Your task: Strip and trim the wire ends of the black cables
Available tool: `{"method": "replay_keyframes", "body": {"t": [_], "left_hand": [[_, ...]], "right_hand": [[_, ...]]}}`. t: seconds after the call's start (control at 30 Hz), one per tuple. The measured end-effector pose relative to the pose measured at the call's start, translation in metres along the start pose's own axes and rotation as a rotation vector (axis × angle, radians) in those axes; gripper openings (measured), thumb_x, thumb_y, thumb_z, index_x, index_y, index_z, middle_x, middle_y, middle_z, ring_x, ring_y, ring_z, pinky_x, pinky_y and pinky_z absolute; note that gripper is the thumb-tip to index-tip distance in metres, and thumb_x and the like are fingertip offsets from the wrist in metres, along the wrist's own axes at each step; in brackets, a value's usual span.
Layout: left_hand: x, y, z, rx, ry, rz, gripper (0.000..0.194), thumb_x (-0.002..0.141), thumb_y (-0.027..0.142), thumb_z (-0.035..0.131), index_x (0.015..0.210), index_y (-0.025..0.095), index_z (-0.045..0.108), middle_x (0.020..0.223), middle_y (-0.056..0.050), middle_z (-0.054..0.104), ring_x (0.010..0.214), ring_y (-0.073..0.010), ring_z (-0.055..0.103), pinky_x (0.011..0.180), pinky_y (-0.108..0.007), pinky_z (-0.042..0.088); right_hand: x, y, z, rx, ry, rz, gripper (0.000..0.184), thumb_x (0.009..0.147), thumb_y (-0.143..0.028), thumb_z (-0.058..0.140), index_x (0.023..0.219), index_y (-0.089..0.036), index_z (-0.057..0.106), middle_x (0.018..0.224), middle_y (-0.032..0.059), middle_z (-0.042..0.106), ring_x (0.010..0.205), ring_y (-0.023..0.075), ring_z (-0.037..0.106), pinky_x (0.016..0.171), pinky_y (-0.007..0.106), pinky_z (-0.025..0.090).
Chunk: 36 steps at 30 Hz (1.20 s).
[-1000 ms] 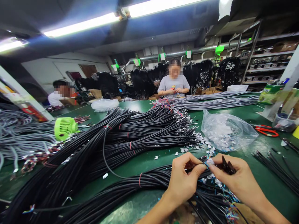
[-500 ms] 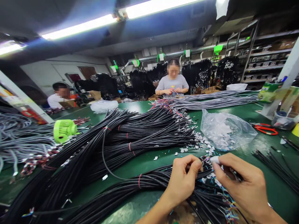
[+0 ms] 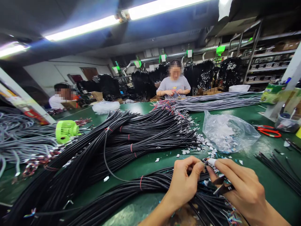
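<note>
Thumb and fingers of my left hand are pinched together on the end of a black cable, mostly hidden by the fingers. My right hand is close to its right, a white cover on one fingertip. That fingertip and the thumb meet at the cable's end. Tucked in the right hand is a dark two-armed metal tool; its exact kind is unclear. Below both hands lies a bundle of black cables with a red tie and coloured wire ends.
Large tied bundles of black cables cover the middle of the green table. A clear plastic bag with white scraps, red-handled scissors and loose black cables are at right. A green fan stands left. A co-worker sits opposite.
The right hand has turned, and its dark metal tool now shows below the fingers. Its covered fingertip has come nearer the left hand, which has barely moved.
</note>
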State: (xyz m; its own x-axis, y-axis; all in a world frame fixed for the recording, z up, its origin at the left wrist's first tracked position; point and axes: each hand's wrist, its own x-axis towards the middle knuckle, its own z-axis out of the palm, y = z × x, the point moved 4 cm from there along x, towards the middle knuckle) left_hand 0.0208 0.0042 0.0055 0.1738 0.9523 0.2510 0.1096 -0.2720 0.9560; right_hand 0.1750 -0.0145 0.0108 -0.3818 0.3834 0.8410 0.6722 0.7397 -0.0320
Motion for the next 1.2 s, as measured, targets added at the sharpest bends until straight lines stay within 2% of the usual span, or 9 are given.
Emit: {"method": "replay_keyframes", "body": {"t": [0.2, 0.33, 0.5, 0.6, 0.67, 0.83, 1.0, 1.07, 1.2], "left_hand": [[0.0, 0.003, 0.0, 0.036, -0.015, 0.023, 0.031, 0.088, 0.034, 0.048, 0.067, 0.013, 0.056, 0.057, 0.002, 0.046, 0.053, -0.0088, 0.04, 0.05, -0.02, 0.03], [0.0, 0.004, -0.003, 0.114, 0.067, 0.091, 0.012, 0.081, 0.025, 0.059, 0.08, 0.014, 0.061, 0.075, -0.003, 0.06, 0.067, -0.0137, 0.054, 0.061, -0.022, 0.041], [-0.001, 0.01, -0.006, 0.283, 0.185, 0.247, 0.007, 0.077, 0.018, 0.064, 0.071, 0.014, 0.065, 0.066, -0.002, 0.059, 0.062, -0.013, 0.053, 0.058, -0.023, 0.04], [-0.002, 0.014, -0.005, 0.32, 0.195, 0.313, 0.004, 0.075, 0.014, 0.067, 0.074, 0.015, 0.07, 0.067, -0.003, 0.06, 0.062, -0.0127, 0.054, 0.058, -0.022, 0.041], [-0.002, 0.014, -0.006, 0.33, 0.223, 0.329, 0.005, 0.074, 0.013, 0.068, 0.076, 0.015, 0.072, 0.069, -0.003, 0.06, 0.063, -0.0127, 0.055, 0.057, -0.022, 0.042], [-0.002, 0.013, -0.007, 0.389, 0.278, 0.369, 0.006, 0.073, 0.017, 0.07, 0.079, 0.015, 0.072, 0.064, -0.002, 0.061, 0.058, -0.0123, 0.055, 0.055, -0.022, 0.043], [-0.007, 0.013, -0.004, 0.522, 0.243, 0.469, 0.01, 0.077, 0.016, 0.067, 0.085, 0.014, 0.069, 0.071, -0.004, 0.067, 0.06, -0.0131, 0.059, 0.058, -0.022, 0.044], [-0.01, 0.014, -0.001, 0.591, 0.22, 0.535, 0.008, 0.08, 0.015, 0.063, 0.085, 0.012, 0.069, 0.071, -0.006, 0.067, 0.059, -0.0127, 0.058, 0.057, -0.022, 0.043], [-0.011, 0.014, 0.001, 0.575, 0.181, 0.582, 0.015, 0.085, 0.014, 0.055, 0.084, 0.008, 0.068, 0.068, -0.008, 0.062, 0.057, -0.0125, 0.052, 0.055, -0.022, 0.04]], "right_hand": [[0.006, -0.003, -0.002, 0.08, -0.016, -0.015, 0.036, 0.079, -0.003, 0.052, 0.111, -0.019, 0.056, 0.092, 0.0085, 0.068, 0.078, 0.0191, 0.066, 0.068, 0.029, 0.052], [0.019, 0.001, -0.001, 0.253, -0.093, 0.302, 0.01, 0.081, -0.015, 0.054, 0.083, -0.019, 0.063, 0.065, 0.0001, 0.062, 0.052, 0.0118, 0.056, 0.049, 0.023, 0.046], [0.026, 0.004, 0.003, 0.383, -0.197, 0.498, 0.017, 0.083, -0.023, 0.053, 0.069, -0.018, 0.061, 0.053, -0.0027, 0.053, 0.044, 0.01, 0.047, 0.039, 0.021, 0.038], [0.026, 0.002, -0.006, 0.306, -0.025, 0.44, 0.005, 0.08, -0.019, 0.057, 0.084, -0.02, 0.06, 0.067, -0.0013, 0.058, 0.051, 0.0103, 0.053, 0.046, 0.021, 0.043], [0.022, 0.0, -0.009, 0.237, 0.015, 0.386, 0.017, 0.078, -0.017, 0.059, 0.095, -0.021, 0.058, 0.075, -0.0001, 0.062, 0.055, 0.0111, 0.057, 0.052, 0.022, 0.046], [0.008, -0.002, -0.005, 0.052, -0.017, 0.164, 0.041, 0.078, -0.015, 0.06, 0.118, -0.02, 0.052, 0.082, 0.0022, 0.069, 0.065, 0.0162, 0.066, 0.066, 0.027, 0.051], [0.003, -0.006, -0.002, 0.124, -0.095, 0.01, 0.05, 0.08, -0.003, 0.049, 0.128, -0.016, 0.044, 0.09, 0.0062, 0.071, 0.07, 0.016, 0.068, 0.064, 0.025, 0.051], [0.007, -0.004, -0.005, 0.156, -0.039, 0.126, 0.04, 0.08, -0.005, 0.051, 0.118, -0.018, 0.052, 0.085, 0.0049, 0.071, 0.067, 0.0156, 0.068, 0.062, 0.024, 0.052], [0.015, 0.006, 0.001, 0.44, -0.027, 0.585, 0.016, 0.078, -0.02, 0.061, 0.094, -0.02, 0.058, 0.075, 0.003, 0.072, 0.057, 0.0157, 0.067, 0.048, 0.022, 0.051]]}}
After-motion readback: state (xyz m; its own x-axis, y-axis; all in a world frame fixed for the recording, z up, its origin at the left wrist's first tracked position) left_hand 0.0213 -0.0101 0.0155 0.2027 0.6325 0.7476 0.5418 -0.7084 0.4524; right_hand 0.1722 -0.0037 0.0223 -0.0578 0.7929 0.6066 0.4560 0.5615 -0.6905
